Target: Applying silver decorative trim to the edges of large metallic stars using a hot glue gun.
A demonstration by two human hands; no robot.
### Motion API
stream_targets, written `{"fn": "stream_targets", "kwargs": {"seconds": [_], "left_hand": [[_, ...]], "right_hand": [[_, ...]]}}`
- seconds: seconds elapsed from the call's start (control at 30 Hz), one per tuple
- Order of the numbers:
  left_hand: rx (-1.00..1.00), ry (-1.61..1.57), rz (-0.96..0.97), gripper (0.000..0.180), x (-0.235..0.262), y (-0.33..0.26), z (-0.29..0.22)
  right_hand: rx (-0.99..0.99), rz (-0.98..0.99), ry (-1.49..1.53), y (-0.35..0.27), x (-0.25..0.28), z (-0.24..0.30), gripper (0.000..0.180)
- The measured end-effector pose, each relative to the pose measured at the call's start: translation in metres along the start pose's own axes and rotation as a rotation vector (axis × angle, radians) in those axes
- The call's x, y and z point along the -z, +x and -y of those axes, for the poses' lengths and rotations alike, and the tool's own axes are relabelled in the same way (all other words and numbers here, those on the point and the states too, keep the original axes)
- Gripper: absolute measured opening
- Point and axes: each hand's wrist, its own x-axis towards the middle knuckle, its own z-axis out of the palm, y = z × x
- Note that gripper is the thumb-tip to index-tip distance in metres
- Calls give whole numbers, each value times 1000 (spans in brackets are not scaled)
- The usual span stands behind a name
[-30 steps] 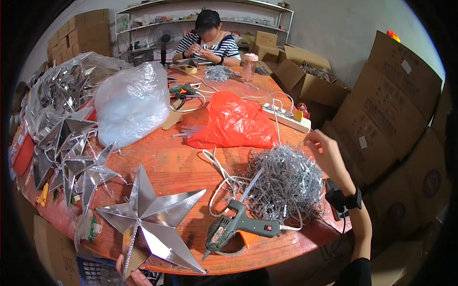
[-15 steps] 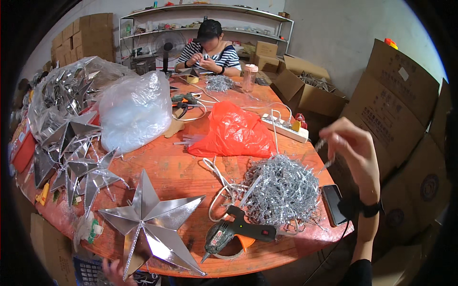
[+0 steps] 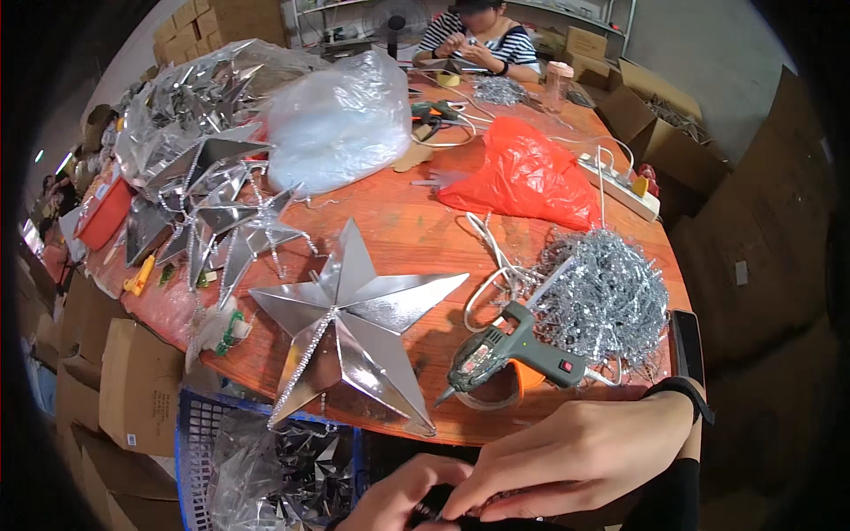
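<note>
Below the near edge of the counter [image 3: 567, 411], we see the left hand [image 3: 394, 497] and right hand [image 3: 580, 451] brought together, knuckles bent and fingers [image 3: 498, 473] drawn narrow; something small and dark with a silvery glint sits between them, too hidden for us to tell what it is or which hand grips it. Just beyond lies a five-pointed star [image 3: 381, 317] of smooth, mirror-like silver sheet, folded into crisp ridges, its lower tips at the counter's edge. A knobbly, sparkling strand [image 3: 305, 363] runs along one ridge from its centre. To its right, a matte grey-green glue gun [image 3: 513, 352] rests tilted over a tape roll [image 3: 485, 400], near a frizzy, tangled heap of silver tinsel [image 3: 606, 305]. Farther back, we notice a crinkled red plastic bag [image 3: 527, 177] and a cloudy, bulging translucent bag [image 3: 341, 124]. A blue lattice basket [image 3: 188, 456] stands below, at left.
</note>
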Motion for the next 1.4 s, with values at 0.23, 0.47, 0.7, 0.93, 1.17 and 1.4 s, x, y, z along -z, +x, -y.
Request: {"fn": "stream_targets", "kwargs": {"seconds": [0.23, 0.47, 0.7, 0.93, 1.17, 1.4], "left_hand": [[245, 119, -13, 18, 26, -25, 3], [256, 99, -230, 15, 39, -51, 9], [426, 33, -126, 23, 41, -50, 4], [577, 224, 396, 20, 58, -63, 50], [596, 414, 438, 19, 45, -51, 63], [43, 240, 185, 28, 12, -6, 3]], "right_hand": [[-78, -164, -105, -2, 16, -32, 17], [-213, -320, -205, -20, 40, -25, 18], [-275, -389, -240, -23, 40, -23, 17], [-300, -536, -250, -36, 38, -4, 10], [-194, -351, -369, -40, 42, -5, 10], [-121, -167, -308, -36, 24, -15, 13]]}}
